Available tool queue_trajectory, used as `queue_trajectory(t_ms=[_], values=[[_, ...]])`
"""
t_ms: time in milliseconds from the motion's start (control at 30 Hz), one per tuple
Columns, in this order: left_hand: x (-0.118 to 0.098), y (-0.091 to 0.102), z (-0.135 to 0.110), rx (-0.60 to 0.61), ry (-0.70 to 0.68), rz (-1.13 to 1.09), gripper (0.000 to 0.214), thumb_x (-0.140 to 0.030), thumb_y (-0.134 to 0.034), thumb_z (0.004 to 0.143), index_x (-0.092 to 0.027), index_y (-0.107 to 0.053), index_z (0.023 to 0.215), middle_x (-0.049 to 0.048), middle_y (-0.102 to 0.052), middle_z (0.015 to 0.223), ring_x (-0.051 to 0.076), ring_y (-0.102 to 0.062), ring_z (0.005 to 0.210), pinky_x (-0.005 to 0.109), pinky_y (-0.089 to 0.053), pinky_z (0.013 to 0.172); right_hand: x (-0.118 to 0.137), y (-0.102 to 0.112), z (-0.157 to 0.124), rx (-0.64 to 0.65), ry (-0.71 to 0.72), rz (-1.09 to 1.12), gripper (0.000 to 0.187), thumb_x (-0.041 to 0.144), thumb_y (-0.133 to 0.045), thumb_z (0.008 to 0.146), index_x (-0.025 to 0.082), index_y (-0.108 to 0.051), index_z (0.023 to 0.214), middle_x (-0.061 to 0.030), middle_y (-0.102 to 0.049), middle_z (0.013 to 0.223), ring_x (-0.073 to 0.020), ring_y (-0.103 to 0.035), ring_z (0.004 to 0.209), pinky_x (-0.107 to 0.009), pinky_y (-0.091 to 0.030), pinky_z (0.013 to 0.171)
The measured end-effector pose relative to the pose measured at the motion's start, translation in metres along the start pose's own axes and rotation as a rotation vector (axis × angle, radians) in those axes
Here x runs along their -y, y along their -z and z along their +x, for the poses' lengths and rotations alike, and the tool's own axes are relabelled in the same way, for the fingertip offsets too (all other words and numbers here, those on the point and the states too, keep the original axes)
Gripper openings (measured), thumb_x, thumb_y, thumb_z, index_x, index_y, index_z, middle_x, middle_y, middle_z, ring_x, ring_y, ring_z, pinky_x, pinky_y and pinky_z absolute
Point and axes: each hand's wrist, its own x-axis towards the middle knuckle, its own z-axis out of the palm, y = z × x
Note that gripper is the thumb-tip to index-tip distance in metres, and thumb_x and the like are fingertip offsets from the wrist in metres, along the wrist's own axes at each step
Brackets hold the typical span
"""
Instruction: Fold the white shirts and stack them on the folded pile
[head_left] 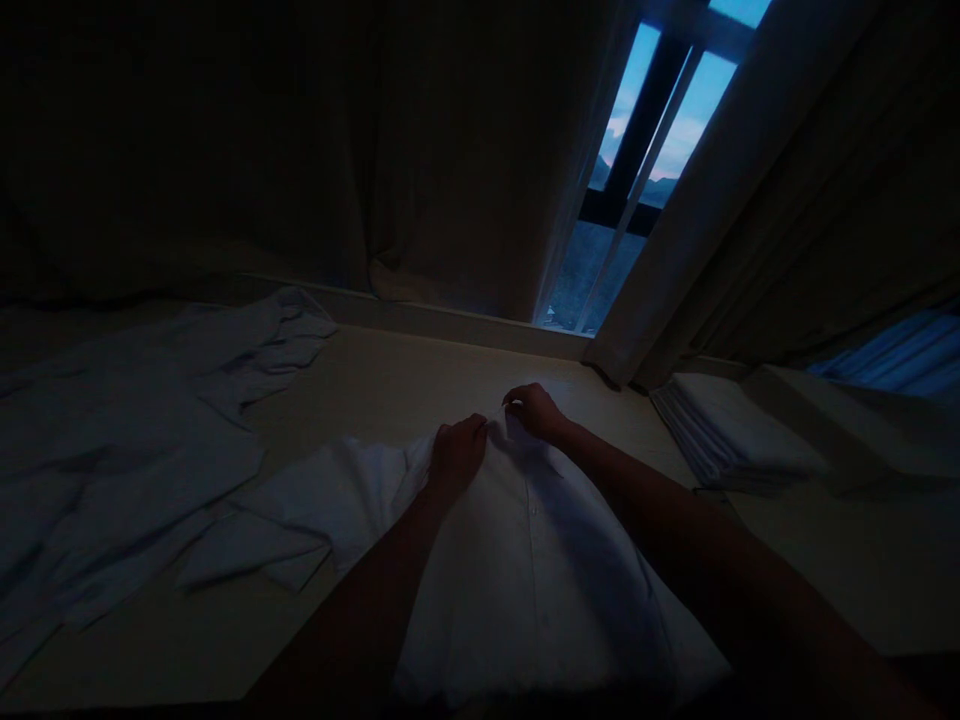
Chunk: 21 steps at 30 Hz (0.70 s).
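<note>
A white button-up shirt [495, 570] lies front side up before me, its collar end pointing away and one sleeve [300, 490] spread out to the left. My left hand [459, 455] is closed on the shirt near the left of the collar. With thumb and fingers pinched, my right hand [534, 410] grips the collar at its right side, slightly lifted. A line of small buttons runs down the middle of the shirt. Dim light hides the exact finger positions and the shirt's lower edge.
More white garments [135, 430] lie loosely spread on the pale surface [405, 370] at the left. A folded stack of white cloth [742, 425] sits at the right, beside a pale box-like shape [840, 420]. Dark curtains [450, 150] hang behind, parted at a window [645, 150].
</note>
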Motion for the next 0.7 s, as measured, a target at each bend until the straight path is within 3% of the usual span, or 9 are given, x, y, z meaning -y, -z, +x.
queue_trajectory(t_ms=[100, 200, 333, 467, 600, 700], values=[[0.003, 0.000, 0.002, -0.005, 0.043, -0.003, 0.028, -0.035, -0.031, 0.096, -0.027, -0.058, 0.100, 0.0001, -0.070, 0.085, 0.016, -0.065, 0.080, 0.030, -0.039, 0.079, -0.002, 0.000, 0.002, 0.029, 0.044, -0.048, 0.012, 0.021, -0.066, 0.083, 0.022, -0.074, 0.092, -0.0053, -0.072, 0.099, -0.0180, -0.064, 0.096, -0.023, -0.041, 0.084], [0.007, -0.004, 0.004, -0.010, 0.081, 0.013, 0.027, -0.036, -0.032, 0.096, -0.027, -0.058, 0.100, -0.0002, -0.070, 0.085, 0.016, -0.064, 0.080, 0.029, -0.039, 0.076, -0.008, 0.001, 0.004, -0.021, 0.013, -0.086, 0.012, 0.027, -0.065, 0.085, 0.022, -0.074, 0.092, -0.0048, -0.073, 0.097, -0.0170, -0.065, 0.092, -0.022, -0.042, 0.079], [0.013, -0.011, 0.006, -0.056, 0.157, 0.083, 0.025, -0.035, -0.040, 0.092, -0.023, -0.060, 0.101, 0.0068, -0.069, 0.094, 0.022, -0.062, 0.089, 0.035, -0.040, 0.079, -0.033, 0.015, 0.001, -0.157, -0.131, -0.145, 0.023, 0.025, -0.054, 0.092, 0.018, -0.068, 0.108, -0.0091, -0.070, 0.108, -0.0166, -0.064, 0.098, -0.023, -0.042, 0.082], [0.014, -0.015, 0.007, -0.098, 0.198, 0.153, 0.022, -0.035, -0.047, 0.087, -0.021, -0.062, 0.096, 0.0115, -0.066, 0.100, 0.028, -0.056, 0.101, 0.042, -0.040, 0.085, -0.074, 0.037, -0.016, -0.172, -0.304, -0.207, 0.029, 0.022, -0.056, 0.089, 0.014, -0.066, 0.115, -0.0140, -0.067, 0.115, -0.0198, -0.062, 0.105, -0.025, -0.041, 0.086], [0.007, -0.012, 0.006, -0.116, 0.172, 0.193, 0.026, -0.034, -0.048, 0.086, -0.021, -0.061, 0.104, 0.0144, -0.063, 0.103, 0.031, -0.053, 0.105, 0.047, -0.039, 0.087, -0.108, 0.048, -0.038, -0.113, -0.419, -0.225, 0.029, 0.025, -0.058, 0.087, 0.014, -0.069, 0.111, -0.0148, -0.066, 0.118, -0.0216, -0.062, 0.106, -0.025, -0.043, 0.085], [-0.002, -0.010, 0.005, -0.081, 0.039, 0.193, 0.030, -0.029, -0.045, 0.089, -0.021, -0.059, 0.114, 0.0150, -0.061, 0.114, 0.030, -0.051, 0.114, 0.048, -0.037, 0.094, -0.121, 0.046, -0.049, -0.065, -0.459, -0.200, 0.029, 0.030, -0.062, 0.083, 0.016, -0.071, 0.106, -0.0107, -0.069, 0.112, -0.0206, -0.064, 0.099, -0.023, -0.044, 0.080]])
